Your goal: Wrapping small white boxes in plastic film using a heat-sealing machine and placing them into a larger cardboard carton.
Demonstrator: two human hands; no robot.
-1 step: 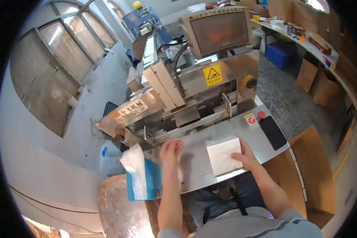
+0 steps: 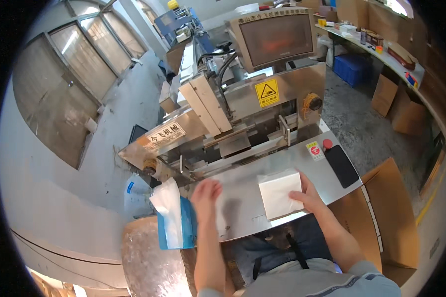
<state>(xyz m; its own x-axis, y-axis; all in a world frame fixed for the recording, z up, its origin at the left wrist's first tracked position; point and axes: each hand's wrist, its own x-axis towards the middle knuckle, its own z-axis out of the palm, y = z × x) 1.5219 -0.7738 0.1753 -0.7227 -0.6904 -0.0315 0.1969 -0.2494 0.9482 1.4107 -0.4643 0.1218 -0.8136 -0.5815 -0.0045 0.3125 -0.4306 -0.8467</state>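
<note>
My right hand (image 2: 306,195) grips the right side of a square white pack (image 2: 276,197), with the thumb on top. Clear film shows along the pack's far edge; it looks like a stack of napkins, though the contents are hard to tell. The pack is over the front of a metal worktop (image 2: 243,220). Nothing shows in my left hand (image 2: 205,192), whose fingers are loosely curled and a little apart over the worktop's left part. Beside that wrist stands a blue box (image 2: 187,222) holding clear plastic bags (image 2: 167,205).
Behind the worktop stands a metal machine (image 2: 243,106) with a screen (image 2: 277,42). A black phone (image 2: 341,166) and a red button (image 2: 327,143) are on the right. An open cardboard box (image 2: 391,213) is at lower right, and a plastic-wrapped bundle (image 2: 151,252) at lower left.
My left hand has shifted slightly left and nearer, toward the blue box. The right hand and the white pack stay in place.
</note>
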